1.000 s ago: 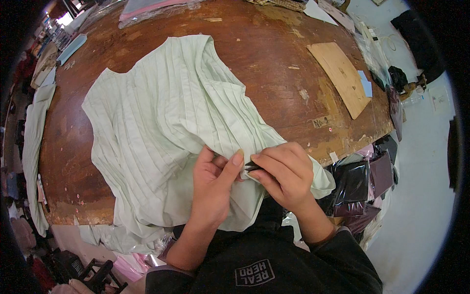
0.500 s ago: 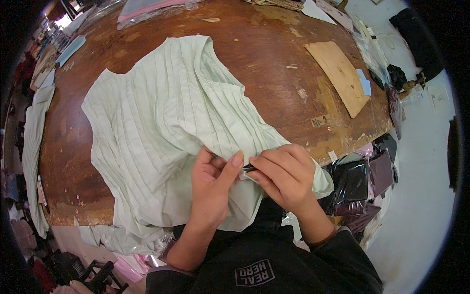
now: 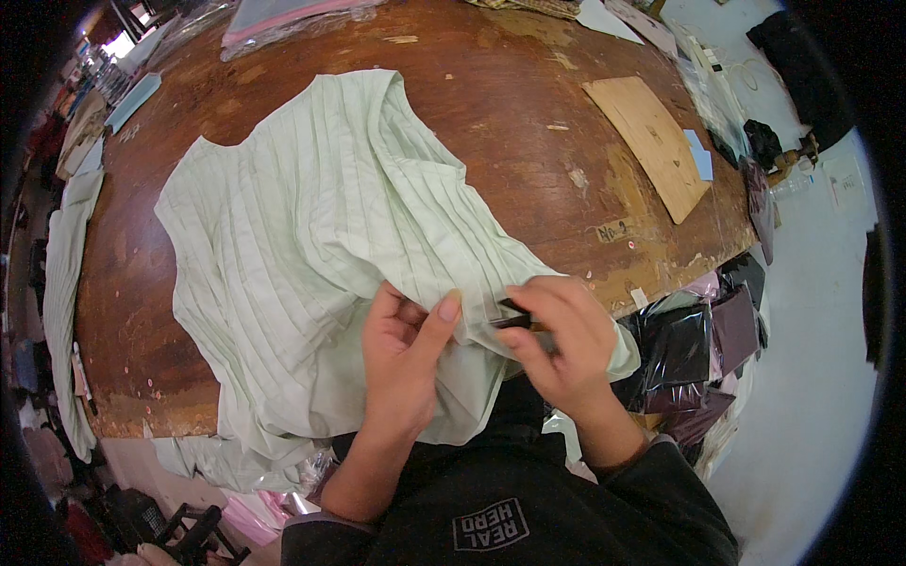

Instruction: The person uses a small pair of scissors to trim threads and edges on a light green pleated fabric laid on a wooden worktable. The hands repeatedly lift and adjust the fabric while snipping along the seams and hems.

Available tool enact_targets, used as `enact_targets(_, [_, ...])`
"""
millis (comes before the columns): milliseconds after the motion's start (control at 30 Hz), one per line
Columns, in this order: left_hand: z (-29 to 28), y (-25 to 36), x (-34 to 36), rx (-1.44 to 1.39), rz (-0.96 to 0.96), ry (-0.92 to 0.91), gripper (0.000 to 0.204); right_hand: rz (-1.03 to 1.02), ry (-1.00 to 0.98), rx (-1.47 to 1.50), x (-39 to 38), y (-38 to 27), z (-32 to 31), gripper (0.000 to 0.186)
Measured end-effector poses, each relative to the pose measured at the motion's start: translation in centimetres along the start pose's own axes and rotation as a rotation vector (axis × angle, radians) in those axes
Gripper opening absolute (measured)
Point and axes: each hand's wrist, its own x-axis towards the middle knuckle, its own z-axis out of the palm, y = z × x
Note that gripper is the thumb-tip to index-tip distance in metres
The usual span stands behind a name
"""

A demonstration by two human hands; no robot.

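Observation:
A pale green sleeveless pleated top (image 3: pixel 283 217) lies spread on the table, its lower edge hanging over the front edge toward me. My left hand (image 3: pixel 401 363) pinches the fabric near the hem between thumb and fingers. Just right of it, my right hand (image 3: pixel 574 340) grips small black thread snips (image 3: pixel 513 322), whose two blades stand apart and point toward the pinched cloth. The snips' rear part is hidden inside the fingers. Part of the top's hem drapes behind my right wrist.
The worn brown wooden table (image 3: pixel 491 123) carries a tan board (image 3: pixel 651 141) at the right and plastic-wrapped clothes (image 3: pixel 283 21) at the far edge. Dark bagged packages (image 3: pixel 678 344) are stacked below the table's right edge. Another pale green garment (image 3: pixel 68 283) hangs along the left edge.
My right hand has drawn slightly right, away from my left thumb. The snips' blades, closed together before, now stand apart. My left hand keeps its pinch on the cloth.

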Motion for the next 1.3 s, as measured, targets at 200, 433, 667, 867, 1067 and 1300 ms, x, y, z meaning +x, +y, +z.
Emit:
enact_targets(200, [-0.8, -0.2, 0.0, 0.040, -0.032, -0.028, 0.015, 0.641, -0.135, 0.983, -2.8, -4.1, -2.5, 0.029])
enact_targets(433, [-0.7, -0.3, -0.5, 0.153, -0.013, -0.039, 0.016, 0.944, -0.231, 1.096, -3.0, -3.4, -1.1, 0.029])
enact_targets(667, [-0.8, -0.8, -0.6, 0.138, 0.003, -0.025, 0.017, 0.642, 0.086, 0.913, -3.6, -3.3, 0.3, 0.039])
enact_targets(867, [-0.9, -1.1, -0.7, 0.135, -0.010, -0.014, 0.018, 0.464, 0.109, 0.799, -4.8, -3.1, 0.0, 0.036])
enact_targets(1067, [0.0, -1.7, -0.7, 0.120, 0.048, 0.034, 0.019, 0.575, 0.330, 0.677, -4.9, -2.3, 0.9, 0.028])
enact_targets(1300, [-0.5, -1.4, -1.0, 0.119, 0.037, 0.001, 0.018, 0.810, -0.117, 1.111, -4.6, -3.8, 0.1, 0.028])
